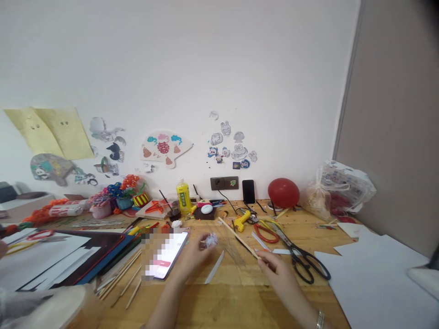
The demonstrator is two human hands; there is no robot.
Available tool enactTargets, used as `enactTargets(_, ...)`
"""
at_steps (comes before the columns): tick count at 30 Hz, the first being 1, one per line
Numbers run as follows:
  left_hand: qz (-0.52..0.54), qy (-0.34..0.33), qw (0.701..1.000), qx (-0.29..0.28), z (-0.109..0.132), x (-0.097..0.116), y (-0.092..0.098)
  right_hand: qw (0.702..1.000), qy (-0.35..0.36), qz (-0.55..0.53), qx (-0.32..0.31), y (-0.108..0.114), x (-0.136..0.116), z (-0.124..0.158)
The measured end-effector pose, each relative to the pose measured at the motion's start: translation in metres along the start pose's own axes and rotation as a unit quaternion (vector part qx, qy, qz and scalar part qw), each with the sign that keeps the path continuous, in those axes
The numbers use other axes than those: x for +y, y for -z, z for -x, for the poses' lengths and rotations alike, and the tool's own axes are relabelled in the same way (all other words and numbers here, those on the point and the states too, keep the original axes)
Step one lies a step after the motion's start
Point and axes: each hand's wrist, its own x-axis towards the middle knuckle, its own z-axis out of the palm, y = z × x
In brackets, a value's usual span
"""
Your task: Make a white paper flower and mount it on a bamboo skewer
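Observation:
Between the fingers of my left hand (196, 254) is a small, whitish, frilly wad (210, 240); its exact kind is unclear. My right hand (276, 268) pinches the near end of a thin wooden stick (238, 238), which slants away to the upper left. On the table between both hands lies a narrow white paper strip (215, 267). A lit phone (173, 255) rests just left of my left hand. Black-handled scissors (305, 265) lie to the right, close to my right hand, with a yellow glue gun (243, 221) farther back.
Several loose wooden sticks (124, 274) lie at left. White paper sheets (380, 278) cover the right side. Along the wall stand a yellow bottle (183, 196), a dark phone (248, 192) and a red balloon (283, 192). Red-handled scissors (266, 234) lie mid-table.

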Motion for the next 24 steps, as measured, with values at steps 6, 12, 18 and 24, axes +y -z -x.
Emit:
enactTargets(6,0.213,-0.011,0.976,-0.037,0.004,0.016,0.002,0.957,0.157,0.242,0.008,0.005,-0.003,0.007)
enactTargets(12,0.373,-0.033,0.926,-0.051,0.011,0.029,0.005,0.924,0.219,0.311,0.032,0.005,-0.005,0.01)
enactTargets(18,0.465,-0.03,0.883,-0.05,0.016,0.038,0.008,0.909,0.248,0.329,0.065,0.009,-0.005,0.013)
enactTargets(24,0.441,-0.043,0.896,-0.037,0.018,0.046,0.009,0.907,0.243,0.34,0.048,0.012,-0.009,0.016)
